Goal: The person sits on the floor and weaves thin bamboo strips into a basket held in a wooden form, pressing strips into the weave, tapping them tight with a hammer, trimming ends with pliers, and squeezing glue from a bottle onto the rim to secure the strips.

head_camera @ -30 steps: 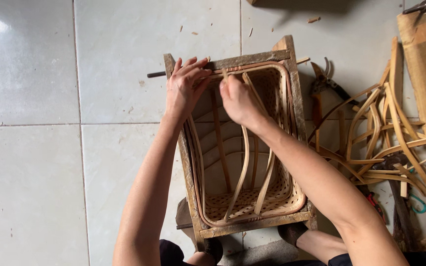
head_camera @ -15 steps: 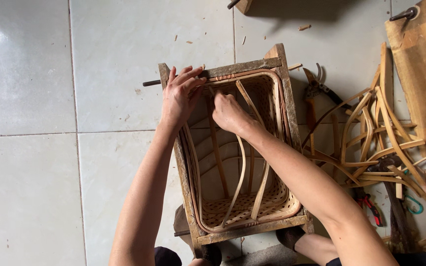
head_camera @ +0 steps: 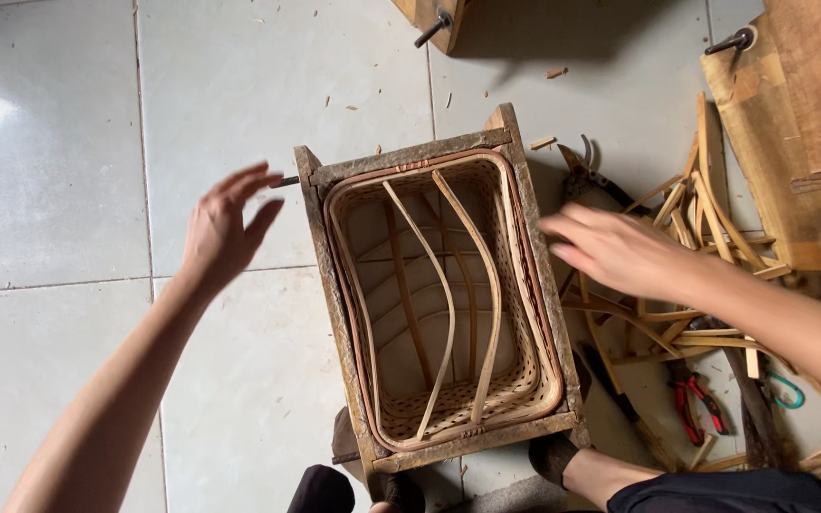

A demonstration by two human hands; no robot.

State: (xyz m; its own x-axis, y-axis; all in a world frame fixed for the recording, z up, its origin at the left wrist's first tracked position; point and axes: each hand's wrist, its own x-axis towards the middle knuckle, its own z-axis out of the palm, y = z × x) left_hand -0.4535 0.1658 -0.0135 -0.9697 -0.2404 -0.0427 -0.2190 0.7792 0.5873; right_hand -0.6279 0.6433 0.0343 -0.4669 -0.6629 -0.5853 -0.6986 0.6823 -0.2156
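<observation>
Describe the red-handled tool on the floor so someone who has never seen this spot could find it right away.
Start at the wooden frame holding the woven rattan basket in the middle of the tiled floor. Look to its lower right, past the pile of cut rattan strips beneath the right hand. The pliers lie there, the only red-handled thing, just left of a small teal hook.

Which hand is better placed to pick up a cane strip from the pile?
Probably the right hand: it hovers open over the pile of cane strips. The left hand is across the woven basket, over bare tiles.
</observation>
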